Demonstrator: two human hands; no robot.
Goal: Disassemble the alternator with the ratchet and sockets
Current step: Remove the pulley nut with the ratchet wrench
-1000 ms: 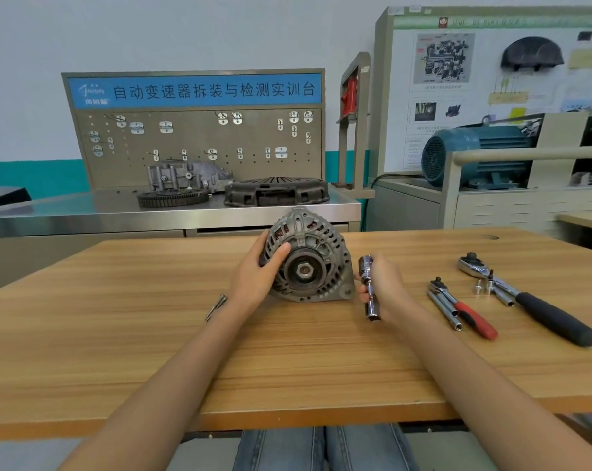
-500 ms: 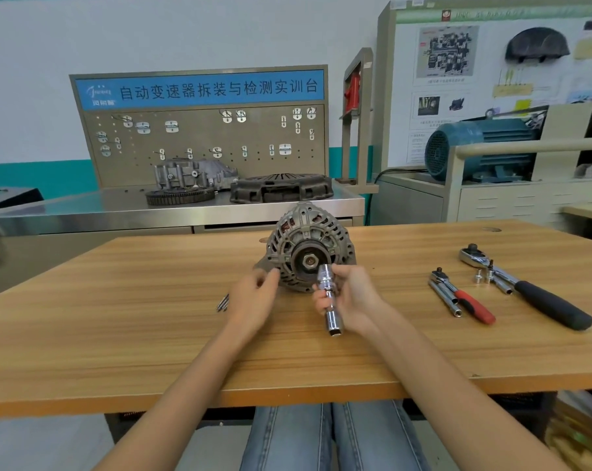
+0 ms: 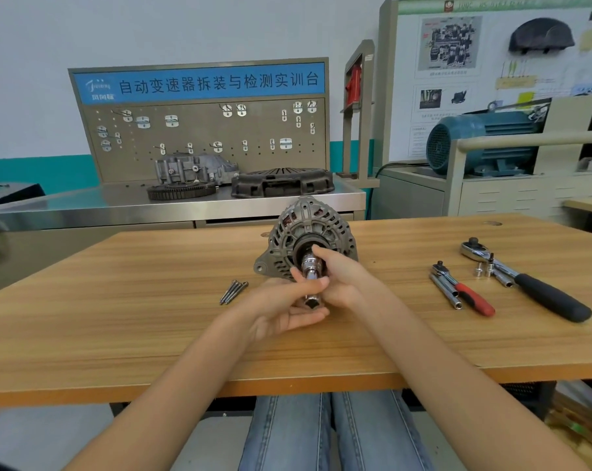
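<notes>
A grey alternator (image 3: 308, 229) stands on edge at the middle of the wooden table (image 3: 118, 321), its pulley end facing me. A chrome socket with extension (image 3: 311, 271) points into the pulley centre. My right hand (image 3: 342, 278) grips that socket from the right, forefinger along its top. My left hand (image 3: 284, 305) pinches the extension's near part from below and the left. A big ratchet with a black handle (image 3: 525, 283) lies at the right of the table. Next to it lie loose sockets (image 3: 485, 269) and a smaller red-handled ratchet (image 3: 468, 294).
Three long bolts (image 3: 234, 291) lie on the table left of the alternator. Behind the table stands a steel bench (image 3: 84, 205) with a gear ring, a housing and a clutch cover. A teal motor (image 3: 478, 144) sits at the back right.
My right hand carried the socket from the alternator's right side to its pulley centre. My left hand left the alternator body and took hold of the extension.
</notes>
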